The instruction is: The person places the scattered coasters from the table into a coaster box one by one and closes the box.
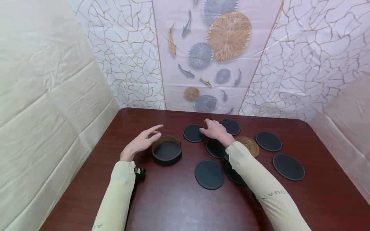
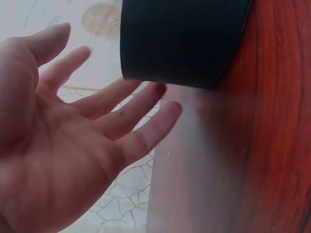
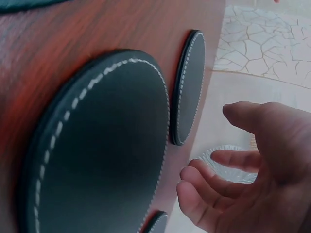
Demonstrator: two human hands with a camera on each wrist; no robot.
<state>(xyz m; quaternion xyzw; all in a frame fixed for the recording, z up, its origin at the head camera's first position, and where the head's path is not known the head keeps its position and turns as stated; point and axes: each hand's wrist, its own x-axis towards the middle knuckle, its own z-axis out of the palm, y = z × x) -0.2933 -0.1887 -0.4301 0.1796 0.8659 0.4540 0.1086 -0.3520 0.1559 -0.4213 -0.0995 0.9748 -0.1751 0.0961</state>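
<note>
Coasters lie spread at 2 to 4 o'clock from the box, likely for easy reach; left hand and right hand relax, empty.

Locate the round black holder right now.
In the head view, the holder stands on the table left of centre, beside the left hand and left of the loose black discs.

- On the left of the worktop: the round holder.
- Right of the holder: several coasters, flat on the worktop.
- Among them: the lid, partly hidden beneath a sleeve.
- Right of the lid: two coasters, one before the other.
- Behind the lid, to its left: another coaster.
- Behind the worktop: the backdrop.
</note>
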